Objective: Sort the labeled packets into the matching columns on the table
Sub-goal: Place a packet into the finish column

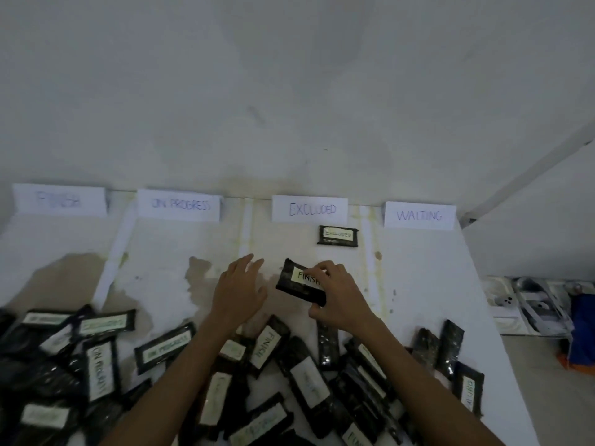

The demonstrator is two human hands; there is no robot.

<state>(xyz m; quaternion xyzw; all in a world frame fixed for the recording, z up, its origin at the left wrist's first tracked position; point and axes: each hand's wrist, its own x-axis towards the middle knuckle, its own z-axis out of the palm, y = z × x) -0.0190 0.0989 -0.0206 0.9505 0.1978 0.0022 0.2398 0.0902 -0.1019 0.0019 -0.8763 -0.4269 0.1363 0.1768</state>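
Observation:
My right hand [339, 292] grips a black packet labelled FINISH [296, 281], lifted and tilted over the middle of the table. Just left of it my left hand [240, 289] hovers with fingers spread, holding nothing. Four paper signs stand along the wall: FINISH [59, 201], ON PROGRESS [180, 206], EXCLUDED [310, 209] and WAITING [418, 215]. One packet labelled EXCLUDED [337, 235] lies under the EXCLUDED sign. A heap of several black labelled packets [167, 347] covers the near edge of the white table [425, 262].
White tape strips [111, 262] divide the table into columns. Brownish stains mark the surface at the left and middle. Beyond the table's right edge, clutter and a blue object [582, 329] sit on the floor. A white wall rises behind the signs.

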